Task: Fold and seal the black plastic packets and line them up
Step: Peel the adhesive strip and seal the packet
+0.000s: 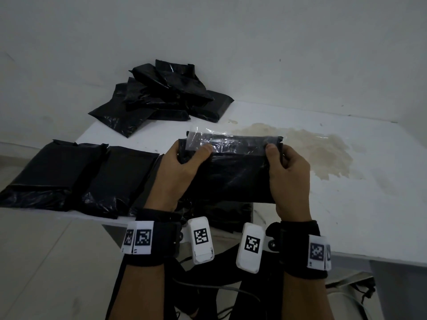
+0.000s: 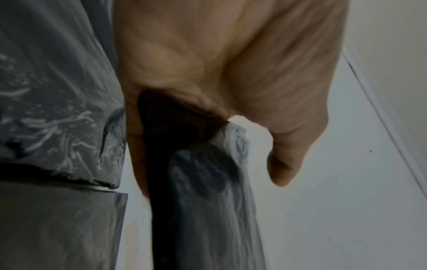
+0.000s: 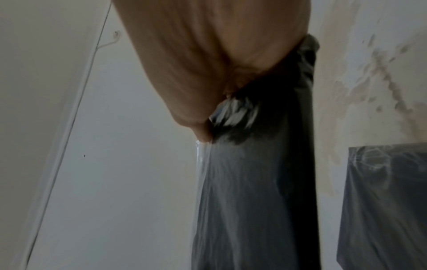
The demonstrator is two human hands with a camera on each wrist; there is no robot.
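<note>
I hold a black plastic packet point(image 1: 233, 174) above the table's near edge, its top flap point(image 1: 228, 144) folded toward me with a clear shiny strip on it. My left hand point(image 1: 182, 167) grips the packet's left end, thumb on the flap. My right hand point(image 1: 288, 174) grips the right end, thumb on the flap too. The wrist views show each hand point(image 2: 219, 73) point(image 3: 196, 64) pinching the packet point(image 2: 203, 201) point(image 3: 254, 182) edge-on. Two black packets point(image 1: 53, 172) point(image 1: 117, 181) lie side by side at the left. A loose pile of black packets point(image 1: 161, 95) sits at the back.
The white table point(image 1: 346, 204) has a yellowish stain point(image 1: 323, 148) to the right of my hands. White walls point(image 1: 231, 31) close the corner behind. More black plastic point(image 1: 221, 213) lies under the held packet at the table's front edge. Cables hang below the table.
</note>
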